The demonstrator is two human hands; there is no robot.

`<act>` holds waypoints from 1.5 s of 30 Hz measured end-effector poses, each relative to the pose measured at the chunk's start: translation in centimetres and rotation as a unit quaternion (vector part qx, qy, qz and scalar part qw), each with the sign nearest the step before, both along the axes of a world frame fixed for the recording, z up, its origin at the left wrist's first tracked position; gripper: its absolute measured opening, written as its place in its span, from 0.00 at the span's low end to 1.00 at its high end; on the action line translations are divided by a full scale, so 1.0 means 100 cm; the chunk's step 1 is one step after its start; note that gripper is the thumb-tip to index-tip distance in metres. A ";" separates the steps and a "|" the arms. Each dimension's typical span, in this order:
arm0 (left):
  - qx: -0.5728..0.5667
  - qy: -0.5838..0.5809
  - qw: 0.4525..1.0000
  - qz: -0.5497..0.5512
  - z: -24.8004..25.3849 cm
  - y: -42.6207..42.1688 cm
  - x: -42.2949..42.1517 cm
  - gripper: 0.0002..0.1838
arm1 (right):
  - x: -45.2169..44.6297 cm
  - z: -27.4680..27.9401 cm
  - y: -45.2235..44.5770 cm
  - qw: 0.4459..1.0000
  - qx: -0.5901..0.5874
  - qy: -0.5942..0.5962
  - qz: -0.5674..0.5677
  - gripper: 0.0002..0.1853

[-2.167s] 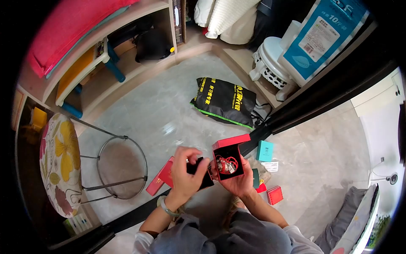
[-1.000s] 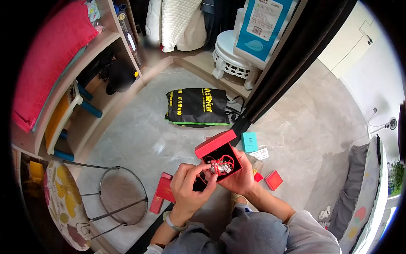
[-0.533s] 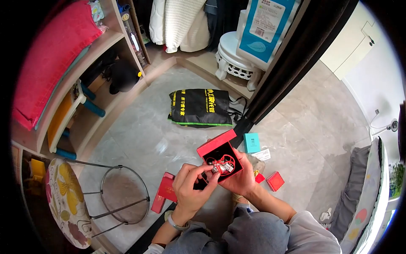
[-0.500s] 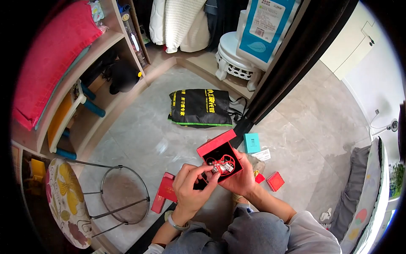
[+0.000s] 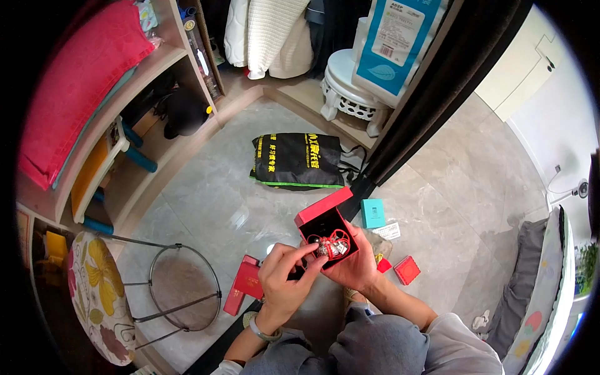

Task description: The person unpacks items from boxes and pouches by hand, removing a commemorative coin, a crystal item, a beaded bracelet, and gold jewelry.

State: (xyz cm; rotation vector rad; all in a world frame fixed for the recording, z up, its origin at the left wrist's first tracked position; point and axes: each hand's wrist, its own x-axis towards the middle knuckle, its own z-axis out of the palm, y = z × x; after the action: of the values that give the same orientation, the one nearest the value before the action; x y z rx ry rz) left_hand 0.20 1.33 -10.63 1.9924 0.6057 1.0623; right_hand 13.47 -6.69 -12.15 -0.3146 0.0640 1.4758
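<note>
My right hand (image 5: 355,265) is wrapped around an open red gift box (image 5: 322,206) with a black inside, its lid tilted back. In the box lies a silver ornament (image 5: 332,249) strung on red cord. The fingertips and thumb of my left hand (image 5: 286,275) are closed on the near left side of this ornament, at the box's opening. What exactly the left fingertips pinch is partly hidden. A bracelet (image 5: 262,330) circles my left wrist.
On the floor are red boxes (image 5: 247,279), a teal box (image 5: 373,213), a small red box (image 5: 407,270) and a black bag (image 5: 297,160). A flowered stool (image 5: 100,294) lies tipped at left, beside shelves (image 5: 156,150). Dark curtain (image 5: 437,87) hangs at right.
The silver ornament has turned and settled slightly within the box under my left fingers. Both hands stay nearly in place, and the view has shifted a little.
</note>
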 end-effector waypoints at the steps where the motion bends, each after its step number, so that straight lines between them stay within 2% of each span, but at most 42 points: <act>1: 0.000 0.000 1.000 0.001 0.001 0.001 -0.001 0.14 | 0.000 -0.002 0.000 1.000 0.000 0.000 0.001 0.30; 4: -0.009 -0.006 1.000 0.025 0.004 0.006 -0.004 0.17 | 0.000 -0.010 0.000 0.999 0.037 -0.029 0.017 0.30; 6: 0.054 -0.042 0.994 0.083 0.004 0.012 -0.002 0.20 | 0.000 -0.013 0.002 0.992 0.112 -0.019 0.046 0.31; 10: -0.021 -0.091 0.995 0.024 0.008 0.017 -0.002 0.28 | -0.002 -0.008 0.004 0.994 0.094 -0.020 0.052 0.32; 13: 0.020 -0.066 0.998 0.002 0.011 0.020 -0.003 0.30 | -0.005 -0.009 0.005 0.995 0.092 -0.013 0.048 0.32; 15: 0.020 -0.060 0.998 -0.002 0.012 0.020 -0.003 0.27 | -0.007 -0.007 0.005 0.997 0.056 -0.023 0.040 0.32; 18: 0.013 -0.047 0.999 -0.005 0.016 0.020 -0.007 0.23 | -0.007 -0.015 0.005 0.995 0.087 -0.039 0.039 0.32; 22: -0.006 -0.048 0.999 -0.013 0.014 0.022 -0.009 0.17 | -0.008 -0.015 0.003 0.997 0.055 -0.041 0.024 0.31; 32: -0.012 -0.046 0.997 -0.054 0.009 0.023 -0.015 0.17 | -0.004 -0.022 -0.003 0.999 -0.019 -0.042 -0.005 0.30; 34: 0.013 -0.057 0.996 -0.074 0.000 0.023 -0.014 0.18 | -0.006 -0.017 -0.003 0.994 -0.082 -0.075 -0.017 0.30; 35: 0.025 -0.060 0.995 -0.074 -0.004 0.023 -0.013 0.19 | -0.003 -0.025 -0.005 0.992 -0.066 -0.103 -0.008 0.30; 38: 0.068 -0.045 0.995 -0.054 -0.011 0.017 -0.015 0.18 | 0.000 -0.037 -0.010 0.993 -0.084 -0.076 -0.024 0.28; 39: 0.066 -0.040 0.996 -0.041 -0.015 0.015 -0.015 0.18 | -0.004 -0.029 -0.004 0.988 -0.134 -0.058 -0.053 0.27; 40: 0.075 -0.040 0.995 -0.042 -0.021 0.013 -0.015 0.18 | 0.003 -0.049 -0.013 0.996 -0.081 -0.035 -0.030 0.26; 42: 0.081 -0.036 0.995 -0.034 -0.033 0.009 -0.014 0.19 | 0.004 -0.055 -0.012 0.990 -0.131 -0.011 -0.047 0.25; 43: 0.094 -0.033 0.994 -0.038 -0.038 0.007 -0.013 0.18 | 0.005 -0.063 -0.016 0.996 -0.085 0.008 -0.036 0.26; 45: 0.118 -0.033 0.991 -0.059 -0.061 -0.001 -0.012 0.16 | 0.004 -0.062 -0.013 0.993 -0.113 -0.029 -0.029 0.27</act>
State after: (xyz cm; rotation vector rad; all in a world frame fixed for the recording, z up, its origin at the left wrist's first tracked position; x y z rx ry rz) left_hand -1.05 1.25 -16.74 2.1567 0.3325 1.1668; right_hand 13.88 -8.02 -18.37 -0.5351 0.1937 1.4021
